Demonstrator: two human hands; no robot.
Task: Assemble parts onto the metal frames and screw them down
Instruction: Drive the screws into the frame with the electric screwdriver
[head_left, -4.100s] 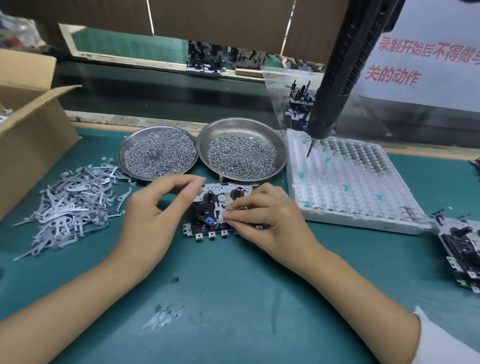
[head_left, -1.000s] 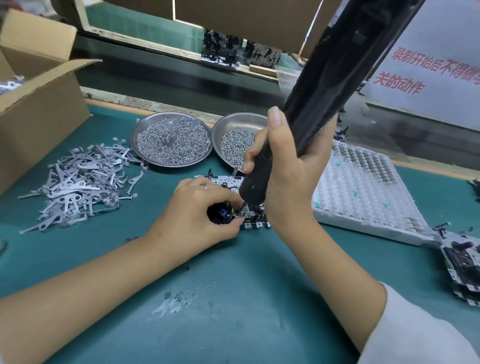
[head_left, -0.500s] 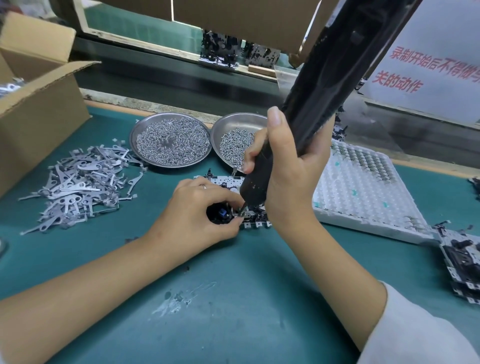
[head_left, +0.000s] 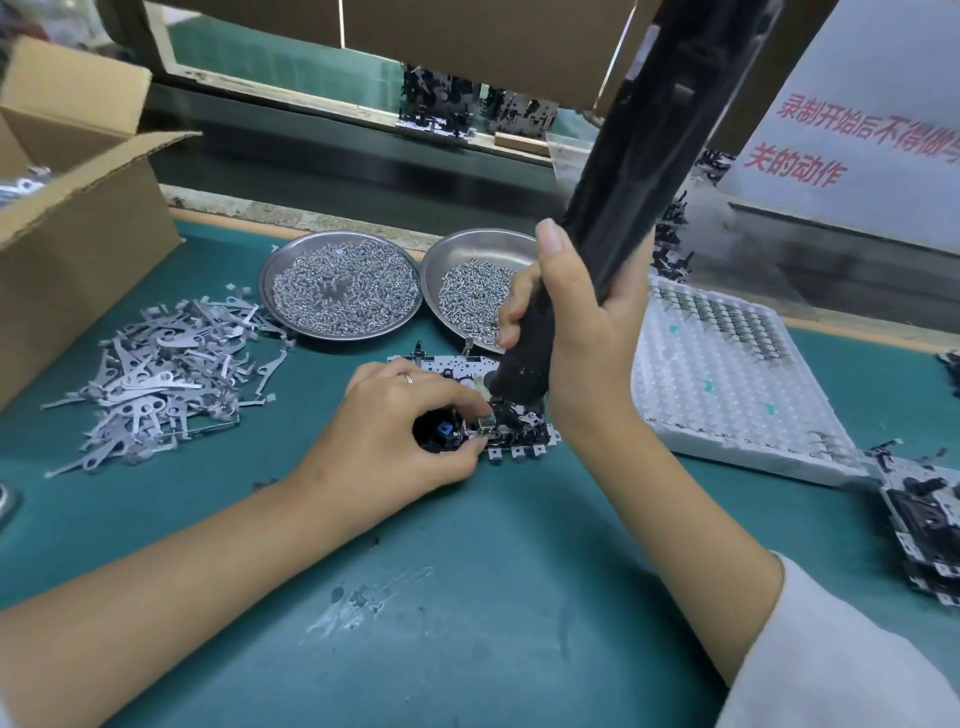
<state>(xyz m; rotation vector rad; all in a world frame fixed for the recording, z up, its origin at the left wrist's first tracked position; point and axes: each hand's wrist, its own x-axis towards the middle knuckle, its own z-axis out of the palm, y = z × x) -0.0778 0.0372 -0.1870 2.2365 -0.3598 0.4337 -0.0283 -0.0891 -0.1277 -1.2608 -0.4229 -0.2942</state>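
The metal frame lies flat on the green worktop near the middle of the view, a pale perforated plate crowded with black parts and one small blue part, with a row of square tabs along its near edge. The left hand rests on its left half, knuckles up, fingers curled down and pinching a small metal piece on the frame, forearm running off toward 8 o'clock. The right hand wraps its fingers round the black electric screwdriver, thumb upright along the barrel; the tool leans toward 1 o'clock and its lower end meets the frame just beside the left fingertips. At 12 o'clock from the frame sit two round metal dishes of screws, touching each other. At 9 o'clock lies a loose heap of flat grey metal levers, with a cardboard box beyond. At 3 o'clock is a white dimpled tray, and past it a stack of assembled frames
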